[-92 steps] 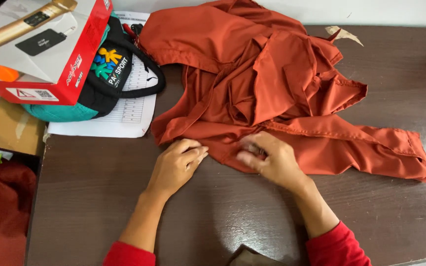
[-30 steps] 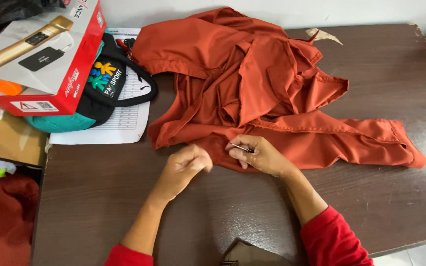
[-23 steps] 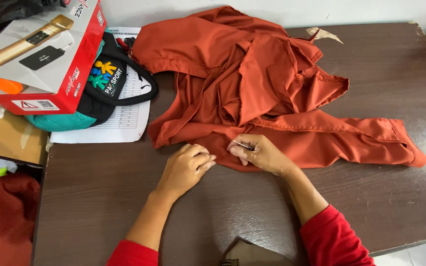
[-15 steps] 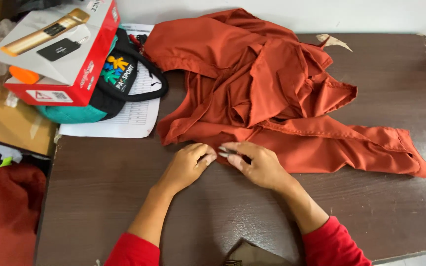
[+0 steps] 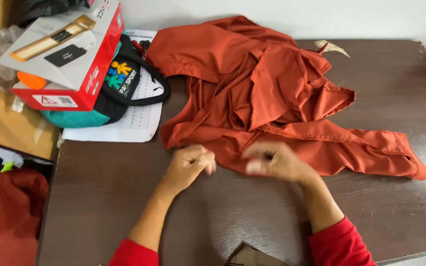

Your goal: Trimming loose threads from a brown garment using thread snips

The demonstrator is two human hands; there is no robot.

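Note:
A rust-orange garment [image 5: 252, 88] lies crumpled on a dark brown table [image 5: 395, 202], with one long part stretching right. My left hand [image 5: 188, 165] rests on the table just off the garment's near edge, its fingers curled into a loose fist. My right hand [image 5: 272, 160] is over that same edge, blurred by motion. Its fingers are pinched together on something small and dark that I cannot name. Both sleeves are red.
At the back left a red and white box [image 5: 65, 54] lies on a black and teal bag [image 5: 119, 88], which sits on a printed paper sheet [image 5: 139, 118]. A red cloth [image 5: 6, 212] lies below the table's left edge. A dark object [image 5: 252, 256] pokes in at the bottom.
My hands were touching at the garment's near edge; now they have drawn apart, the right hand moving quickly right. The view has shifted slightly.

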